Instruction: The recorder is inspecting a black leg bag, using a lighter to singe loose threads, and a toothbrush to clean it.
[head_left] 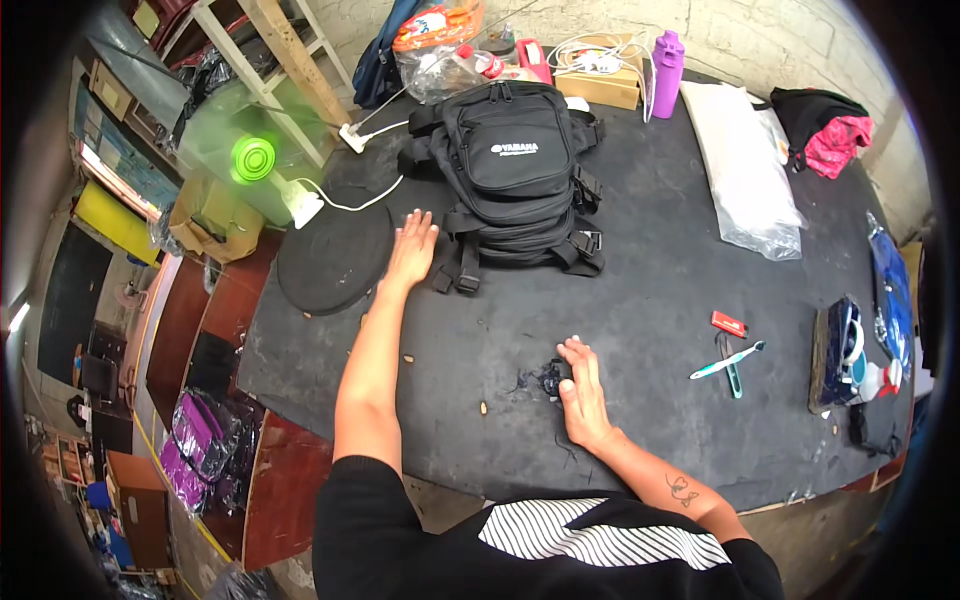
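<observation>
My left hand (411, 250) reaches forward with its fingers stretched out and holds nothing. It lies between a round black disc (338, 255) and a black backpack (515, 165) with straps and buckles. My right hand (586, 400) is at the middle of the dark tabletop (640, 300), its fingers extended, resting on its side. Against its thumb side is a small heap of black thread scraps (548, 379). Loose threads trail below the heap. Nothing shows gripped in that hand.
On the right lie a toothbrush (728, 360), a small red box (729, 323) and a dark brush (835, 355). A clear plastic bag with white contents (735, 160) and a purple bottle (665, 75) are farther back. A green fan (253, 159) stands at the left, its cord crossing the table.
</observation>
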